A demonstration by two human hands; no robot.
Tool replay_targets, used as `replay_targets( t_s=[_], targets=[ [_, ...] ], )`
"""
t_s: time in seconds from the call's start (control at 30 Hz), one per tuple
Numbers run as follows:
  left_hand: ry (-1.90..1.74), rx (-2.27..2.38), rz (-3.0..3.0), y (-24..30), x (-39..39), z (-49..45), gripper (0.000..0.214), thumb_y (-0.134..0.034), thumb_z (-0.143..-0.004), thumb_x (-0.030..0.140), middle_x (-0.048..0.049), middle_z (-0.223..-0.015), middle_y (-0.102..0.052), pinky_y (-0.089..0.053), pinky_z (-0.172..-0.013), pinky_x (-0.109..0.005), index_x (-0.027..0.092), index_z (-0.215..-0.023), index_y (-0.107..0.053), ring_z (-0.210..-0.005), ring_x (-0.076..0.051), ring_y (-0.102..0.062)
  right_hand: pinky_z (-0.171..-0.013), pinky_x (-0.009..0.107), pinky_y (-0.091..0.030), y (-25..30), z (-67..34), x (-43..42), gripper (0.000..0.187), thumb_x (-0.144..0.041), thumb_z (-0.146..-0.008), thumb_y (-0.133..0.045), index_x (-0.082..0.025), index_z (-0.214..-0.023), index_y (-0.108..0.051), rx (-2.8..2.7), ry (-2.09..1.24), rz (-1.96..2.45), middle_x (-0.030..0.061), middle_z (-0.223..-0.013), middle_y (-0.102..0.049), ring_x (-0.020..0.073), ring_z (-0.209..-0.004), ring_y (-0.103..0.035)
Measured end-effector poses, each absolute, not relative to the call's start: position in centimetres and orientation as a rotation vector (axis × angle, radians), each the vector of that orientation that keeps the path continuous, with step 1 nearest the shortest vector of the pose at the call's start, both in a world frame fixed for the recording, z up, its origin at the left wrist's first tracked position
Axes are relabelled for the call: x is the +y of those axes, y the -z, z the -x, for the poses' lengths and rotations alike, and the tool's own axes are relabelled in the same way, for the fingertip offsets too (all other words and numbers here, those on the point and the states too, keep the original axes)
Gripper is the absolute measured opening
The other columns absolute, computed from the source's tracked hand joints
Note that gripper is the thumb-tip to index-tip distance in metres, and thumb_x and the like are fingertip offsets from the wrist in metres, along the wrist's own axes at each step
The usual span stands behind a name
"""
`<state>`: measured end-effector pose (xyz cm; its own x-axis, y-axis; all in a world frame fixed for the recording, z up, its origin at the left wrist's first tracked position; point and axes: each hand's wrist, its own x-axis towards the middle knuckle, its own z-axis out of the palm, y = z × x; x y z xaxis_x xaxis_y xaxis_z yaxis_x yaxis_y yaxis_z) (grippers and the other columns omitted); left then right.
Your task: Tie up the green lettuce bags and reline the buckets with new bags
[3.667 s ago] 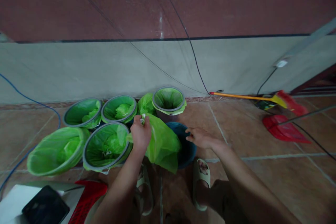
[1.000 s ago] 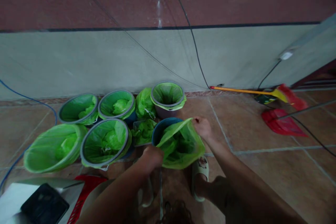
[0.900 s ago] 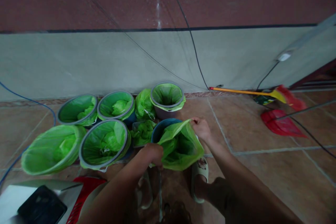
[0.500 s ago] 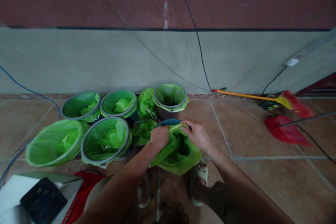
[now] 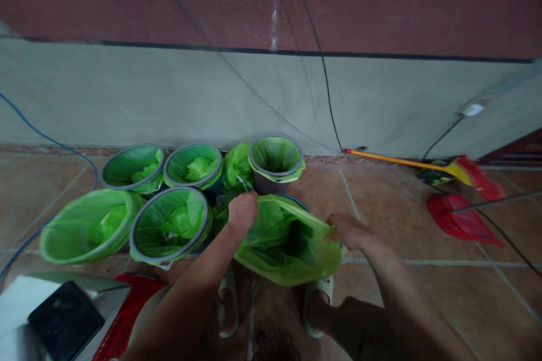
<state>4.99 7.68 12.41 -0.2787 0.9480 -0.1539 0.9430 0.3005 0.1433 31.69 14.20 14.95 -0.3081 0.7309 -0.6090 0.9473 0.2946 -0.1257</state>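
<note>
A green plastic bag [image 5: 271,271] hangs wide open between my two hands, in front of my feet. My left hand [image 5: 243,210] is closed on its left edge. On the other side, my right hand [image 5: 348,230], slightly blurred, grips the right edge. Behind the bag shows a sliver of a blue bin rim [image 5: 292,199]; the rest of that bin is hidden by the bag. A grey-rimmed bin [image 5: 276,175] lined with green plastic stands just beyond, against the wall. Beside it sits a bunched green bag [image 5: 237,168].
Several green-lined bins, such as the near one [image 5: 134,231], stand at the left. A dark phone [image 5: 65,318] lies at the lower left by a red basket [image 5: 127,316]. A broom [image 5: 393,160] and a red dustpan [image 5: 459,217] lie at the right. A blue cable [image 5: 46,142] crosses the floor.
My hands have moved apart, the right one out to the right and the left one slightly left and up. The bag's mouth is stretched wider between them.
</note>
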Motion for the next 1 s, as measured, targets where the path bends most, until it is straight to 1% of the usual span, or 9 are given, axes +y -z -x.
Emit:
replay_targets(
  t_s=[0.13,0.2,0.27,0.33,0.47,0.7,0.87,0.93,1.0],
  targets=[
    [-0.067,2.275,-1.851,-13.2,7.5,-7.1,0.027,-0.041,-0.089,0.020,-0.0074,-0.098,-0.071,-0.052,-0.078,-0.030,0.021,-0.103,-0.065,-0.091,-0.021,-0.069,-0.095,0.039,-0.044,-15.3,-28.9,12.4,0.074,-0.038,-0.071,-0.073,-0.014,-0.136,-0.049,2.347,0.424,-1.606,0.0169,-0.129,-0.057,0.0312,-0.119,-0.053],
    [-0.067,2.227,-1.907,-13.5,7.4,-8.1,0.027,-0.040,-0.090,0.020,-0.0071,-0.100,-0.070,-0.052,-0.078,-0.029,0.020,-0.105,-0.063,-0.090,-0.021,-0.068,-0.100,0.041,-0.041,-15.6,-26.7,11.7,0.080,-0.040,-0.075,-0.070,-0.017,-0.145,-0.038,2.517,0.361,-1.605,0.0156,-0.137,-0.050,0.0303,-0.124,-0.050],
    [-0.061,2.185,-1.955,-13.8,7.3,-9.0,0.029,-0.039,-0.091,0.020,-0.0075,-0.103,-0.068,-0.052,-0.078,-0.029,0.020,-0.108,-0.062,-0.090,-0.021,-0.068,-0.100,0.037,-0.041,-15.6,-24.8,11.3,0.065,-0.035,-0.083,-0.061,-0.019,-0.143,-0.040,2.643,0.363,-1.541,0.0137,-0.136,-0.052,0.0266,-0.122,-0.052],
    [-0.032,2.159,-1.973,-13.8,7.3,-9.4,0.030,-0.037,-0.092,0.021,-0.0085,-0.104,-0.068,-0.052,-0.077,-0.031,0.019,-0.110,-0.061,-0.090,-0.021,-0.068,-0.094,0.032,-0.044,-15.5,-23.7,11.4,0.040,-0.024,-0.091,-0.047,-0.018,-0.131,-0.053,2.645,0.376,-1.508,0.0128,-0.126,-0.061,0.0230,-0.113,-0.059],
    [0.050,2.158,-1.920,-13.3,7.4,-8.8,0.032,-0.036,-0.093,0.019,-0.0112,-0.103,-0.069,-0.053,-0.078,-0.034,0.017,-0.112,-0.061,-0.092,-0.024,-0.069,-0.083,0.030,-0.047,-14.8,-23.9,12.4,0.037,-0.015,-0.094,-0.032,-0.015,-0.108,-0.066,2.505,0.384,-1.508,0.0132,-0.102,-0.071,0.0221,-0.095,-0.067],
    [0.110,2.251,-1.766,-12.0,7.5,-4.8,0.033,-0.036,-0.093,0.022,-0.0142,-0.097,-0.071,-0.053,-0.083,-0.036,0.016,-0.104,-0.067,-0.098,-0.026,-0.068,-0.081,0.028,-0.048,-14.3,-27.7,14.9,0.031,-0.019,-0.091,-0.042,-0.009,-0.098,-0.072,2.348,0.352,-1.594,0.0180,-0.100,-0.072,0.0248,-0.098,-0.067],
    [0.120,2.353,-1.666,-11.8,7.3,-2.9,0.035,-0.037,-0.092,0.020,-0.0152,-0.104,-0.071,-0.052,-0.086,-0.036,0.016,-0.106,-0.068,-0.102,-0.025,-0.067,-0.060,0.026,-0.048,-15.5,-30.0,15.4,0.032,-0.025,-0.088,-0.048,-0.006,-0.083,-0.073,1.971,0.716,-1.653,0.0192,-0.086,-0.072,0.0231,-0.076,-0.070],
    [0.102,2.367,-1.648,-11.8,7.3,-2.9,0.034,-0.037,-0.092,0.022,-0.0155,-0.102,-0.071,-0.052,-0.084,-0.037,0.015,-0.103,-0.069,-0.101,-0.026,-0.067,-0.061,0.026,-0.049,-15.9,-30.1,14.9,0.032,-0.031,-0.087,-0.051,-0.009,-0.086,-0.073,1.951,0.731,-1.640,0.0178,-0.088,-0.072,0.0228,-0.076,-0.070],
    [0.075,2.367,-1.647,-11.8,7.3,-3.3,0.034,-0.037,-0.093,0.024,-0.0155,-0.099,-0.071,-0.053,-0.081,-0.038,0.015,-0.101,-0.069,-0.098,-0.028,-0.068,-0.070,0.028,-0.050,-15.9,-29.5,14.2,0.032,-0.036,-0.082,-0.061,-0.012,-0.100,-0.072,2.056,0.601,-1.643,0.0171,-0.101,-0.071,0.0251,-0.090,-0.068]
  ],
)
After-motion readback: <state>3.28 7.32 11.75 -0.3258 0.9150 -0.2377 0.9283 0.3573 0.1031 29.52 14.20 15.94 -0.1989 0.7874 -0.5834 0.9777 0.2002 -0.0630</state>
